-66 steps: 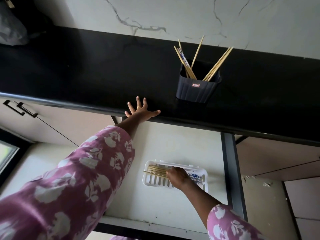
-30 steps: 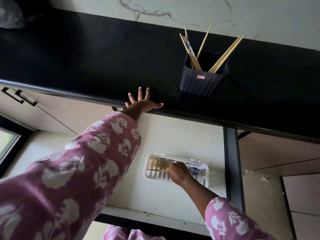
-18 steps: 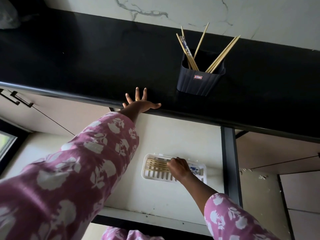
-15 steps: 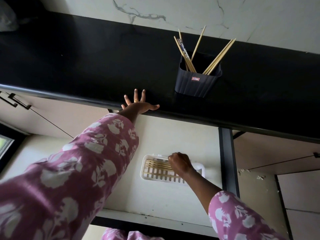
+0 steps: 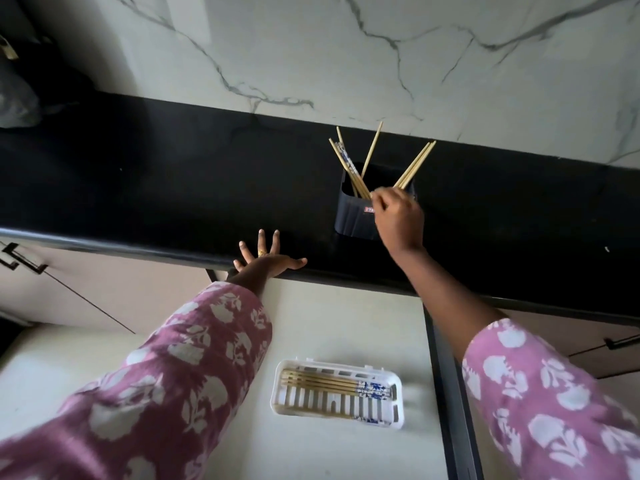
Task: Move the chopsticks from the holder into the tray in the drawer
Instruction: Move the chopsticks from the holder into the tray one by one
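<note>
Head view: thin wooden chopsticks [image 5: 415, 164] stand splayed in the dark ribbed plastic holder [image 5: 349, 216] at one o'clock. The right hand [image 5: 398, 220] curls its fingers at their bases; whether it pinches any, I cannot tell. Next, probably: grip, lift clear, and carry them toward six o'clock, where the white slotted tray [image 5: 394, 414] in the cream drawer [image 5: 329, 323] holds several flat. The left hand [image 5: 266, 263] rests spread on the black counter [image 5: 173, 185].

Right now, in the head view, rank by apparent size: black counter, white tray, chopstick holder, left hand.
1. black counter
2. white tray
3. chopstick holder, partly hidden by the right hand
4. left hand
</note>
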Demonstrator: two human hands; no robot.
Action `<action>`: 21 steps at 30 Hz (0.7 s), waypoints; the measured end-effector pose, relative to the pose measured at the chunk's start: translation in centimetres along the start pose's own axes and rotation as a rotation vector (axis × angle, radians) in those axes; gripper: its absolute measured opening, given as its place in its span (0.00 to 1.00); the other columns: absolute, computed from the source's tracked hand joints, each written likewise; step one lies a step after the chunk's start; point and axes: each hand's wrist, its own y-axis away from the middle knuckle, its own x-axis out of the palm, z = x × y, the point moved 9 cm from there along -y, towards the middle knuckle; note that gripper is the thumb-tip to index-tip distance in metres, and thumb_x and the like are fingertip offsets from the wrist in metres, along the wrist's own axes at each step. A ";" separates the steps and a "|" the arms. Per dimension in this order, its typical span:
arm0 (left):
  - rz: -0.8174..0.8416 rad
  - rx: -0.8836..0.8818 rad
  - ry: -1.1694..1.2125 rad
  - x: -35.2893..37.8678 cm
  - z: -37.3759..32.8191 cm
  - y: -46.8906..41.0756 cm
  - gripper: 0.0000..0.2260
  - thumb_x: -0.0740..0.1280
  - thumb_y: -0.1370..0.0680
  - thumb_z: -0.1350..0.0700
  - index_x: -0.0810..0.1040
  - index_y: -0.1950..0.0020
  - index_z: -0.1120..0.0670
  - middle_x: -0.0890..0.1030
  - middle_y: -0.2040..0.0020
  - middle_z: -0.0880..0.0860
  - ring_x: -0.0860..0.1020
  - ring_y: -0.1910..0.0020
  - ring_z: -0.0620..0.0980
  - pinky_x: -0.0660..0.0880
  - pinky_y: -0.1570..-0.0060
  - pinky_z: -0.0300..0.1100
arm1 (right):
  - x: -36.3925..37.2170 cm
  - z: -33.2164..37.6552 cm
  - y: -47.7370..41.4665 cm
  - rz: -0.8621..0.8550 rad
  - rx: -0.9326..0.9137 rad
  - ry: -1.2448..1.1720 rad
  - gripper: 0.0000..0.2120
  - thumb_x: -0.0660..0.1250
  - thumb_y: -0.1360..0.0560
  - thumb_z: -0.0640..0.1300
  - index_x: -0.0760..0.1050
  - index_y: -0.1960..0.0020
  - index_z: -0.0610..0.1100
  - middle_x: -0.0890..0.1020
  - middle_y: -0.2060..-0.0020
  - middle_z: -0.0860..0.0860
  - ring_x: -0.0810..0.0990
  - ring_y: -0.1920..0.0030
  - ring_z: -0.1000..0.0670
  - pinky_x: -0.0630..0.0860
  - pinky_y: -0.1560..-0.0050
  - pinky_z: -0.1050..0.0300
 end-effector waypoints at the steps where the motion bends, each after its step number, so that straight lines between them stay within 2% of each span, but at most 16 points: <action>1: 0.005 -0.004 0.008 0.0 0.0 -0.1 0.40 0.58 0.30 0.28 0.46 0.24 0.39 0.44 0.22 0.44 0.36 0.25 0.62 0.39 0.30 0.61 | 0.7 -0.6 -1.4 0.048 0.059 0.002 0.08 0.66 0.26 0.38 0.81 0.58 0.35 0.84 0.61 0.40 0.83 0.60 0.40 0.80 0.62 0.49; 3: 0.015 -0.009 0.012 0.1 0.1 -0.2 0.40 0.59 0.30 0.28 0.46 0.23 0.39 0.43 0.22 0.44 0.35 0.25 0.62 0.39 0.29 0.61 | 2.1 -1.7 -3.6 0.131 0.146 0.009 0.10 0.64 0.24 0.40 0.81 0.53 0.34 0.84 0.56 0.38 0.82 0.55 0.39 0.79 0.54 0.45; 7: 0.012 -0.020 0.020 0.2 0.2 -0.7 0.40 0.59 0.31 0.28 0.46 0.24 0.39 0.43 0.22 0.44 0.35 0.25 0.62 0.39 0.29 0.62 | 5.8 -3.5 -5.8 0.292 0.294 -0.023 0.09 0.64 0.23 0.39 0.81 0.50 0.35 0.84 0.52 0.38 0.79 0.47 0.40 0.77 0.51 0.50; 11: -0.014 -0.013 0.005 0.2 0.3 -1.0 0.40 0.60 0.31 0.28 0.45 0.24 0.38 0.42 0.22 0.43 0.35 0.25 0.61 0.39 0.29 0.61 | 9.2 -5.0 -6.4 0.447 0.429 0.004 0.12 0.65 0.23 0.41 0.79 0.45 0.35 0.80 0.45 0.37 0.75 0.41 0.39 0.75 0.45 0.51; 16: -0.014 -0.023 0.016 0.2 0.3 -1.1 0.40 0.60 0.31 0.29 0.45 0.24 0.37 0.41 0.22 0.42 0.34 0.25 0.60 0.38 0.29 0.61 | 11.0 -5.7 -6.9 0.491 0.485 -0.010 0.12 0.65 0.24 0.38 0.78 0.43 0.35 0.80 0.42 0.39 0.76 0.40 0.40 0.74 0.42 0.53; 21: -0.024 -0.019 0.009 0.2 0.2 -1.2 0.41 0.61 0.31 0.29 0.42 0.25 0.37 0.38 0.23 0.43 0.33 0.26 0.60 0.37 0.30 0.61 | 11.0 -5.6 -7.0 0.458 0.485 -0.046 0.09 0.67 0.26 0.35 0.80 0.47 0.34 0.82 0.47 0.39 0.77 0.42 0.43 0.75 0.47 0.55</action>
